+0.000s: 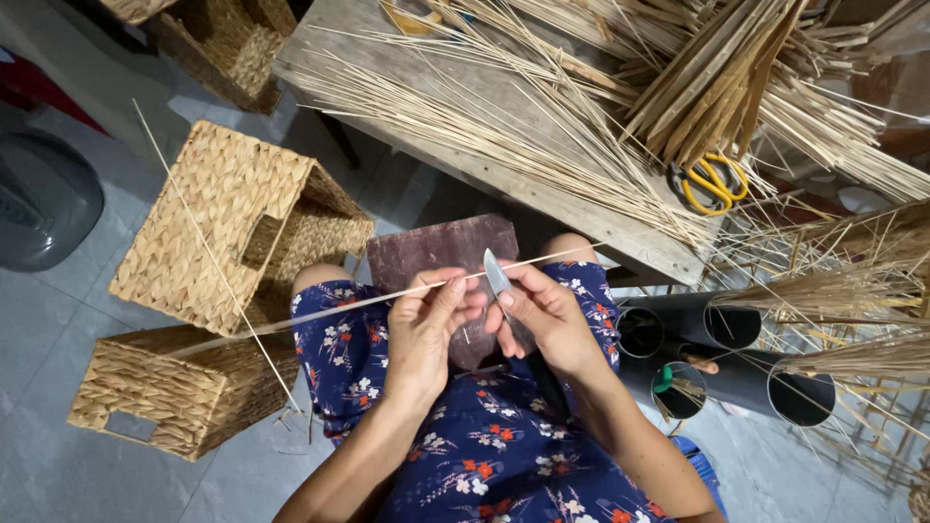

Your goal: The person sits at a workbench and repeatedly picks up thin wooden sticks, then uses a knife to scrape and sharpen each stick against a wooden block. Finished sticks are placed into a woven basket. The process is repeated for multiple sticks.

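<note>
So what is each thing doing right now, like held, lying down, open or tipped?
Left hand: pinching the thin strip.
Right hand: gripping the knife.
Thin strip: held across the lap, against the blade.
Knife: blade pointing up.
Yellow scissors: lying on the wooden bench, shut.
Woven baskets: tipped on their sides on the floor.
Black tubes: lying down, ends open.
</note>
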